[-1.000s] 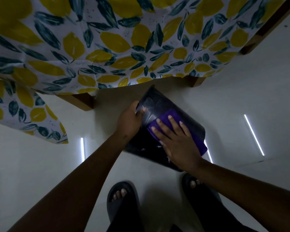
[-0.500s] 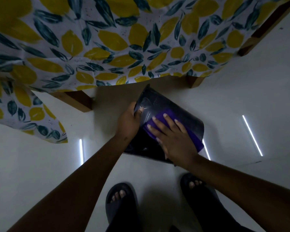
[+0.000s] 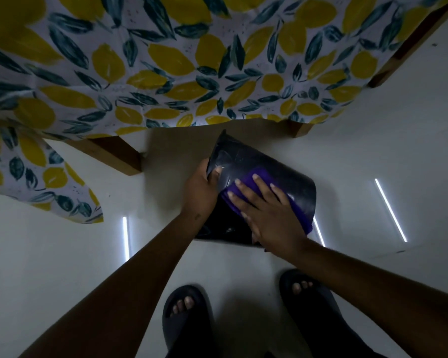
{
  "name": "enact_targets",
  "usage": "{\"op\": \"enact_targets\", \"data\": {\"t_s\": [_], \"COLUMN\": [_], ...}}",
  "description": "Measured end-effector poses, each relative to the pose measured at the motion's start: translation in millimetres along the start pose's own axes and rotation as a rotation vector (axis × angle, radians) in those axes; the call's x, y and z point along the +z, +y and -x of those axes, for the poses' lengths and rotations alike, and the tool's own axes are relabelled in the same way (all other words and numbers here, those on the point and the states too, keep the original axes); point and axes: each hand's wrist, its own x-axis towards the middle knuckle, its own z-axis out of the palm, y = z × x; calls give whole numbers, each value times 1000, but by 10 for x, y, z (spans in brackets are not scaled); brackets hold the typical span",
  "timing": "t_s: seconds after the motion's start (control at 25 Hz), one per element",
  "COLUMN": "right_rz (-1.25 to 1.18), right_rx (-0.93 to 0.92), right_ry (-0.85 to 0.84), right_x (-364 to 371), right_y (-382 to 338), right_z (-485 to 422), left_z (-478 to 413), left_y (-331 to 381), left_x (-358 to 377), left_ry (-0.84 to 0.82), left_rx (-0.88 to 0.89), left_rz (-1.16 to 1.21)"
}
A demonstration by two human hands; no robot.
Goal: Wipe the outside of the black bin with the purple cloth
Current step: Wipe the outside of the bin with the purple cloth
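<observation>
The black bin (image 3: 246, 158) lies tipped on the white floor just in front of the table, its curved side facing up. My left hand (image 3: 201, 195) grips its left edge, thumb over the rim. My right hand (image 3: 267, 215) lies flat, fingers spread, pressing the purple cloth (image 3: 246, 180) against the bin's upper side. Part of the cloth sticks out past my hand on the right, at the bin's edge. The bin's lower part is hidden behind my hands.
A table draped in a lemon-and-leaf patterned cloth (image 3: 166, 68) overhangs the bin's far side, with wooden legs (image 3: 114, 156) left and right. My two feet in dark slippers (image 3: 186, 313) stand on the glossy white floor (image 3: 62, 254) below the bin.
My right hand has slid the purple cloth a little up and left along the bin's side. My left hand keeps its grip on the bin's edge.
</observation>
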Motion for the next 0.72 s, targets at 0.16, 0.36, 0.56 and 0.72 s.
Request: {"op": "enact_targets", "data": {"t_s": [0.16, 0.36, 0.56, 0.72], "right_rz": [-191, -223, -131, -66], "right_rx": [276, 421, 406, 219], "right_ry": [68, 66, 46, 7], "right_x": [-105, 12, -51, -27], "right_y": [277, 587, 196, -86], "right_z": [-417, -324, -209, -63], "left_z": [-53, 178, 242, 59], "left_y": [26, 52, -47, 80], "left_x": [-49, -97, -121, -124], "left_ry": [-82, -75, -112, -151], "left_rx": [-27, -71, -57, -35], "left_rz": [16, 51, 47, -13]}}
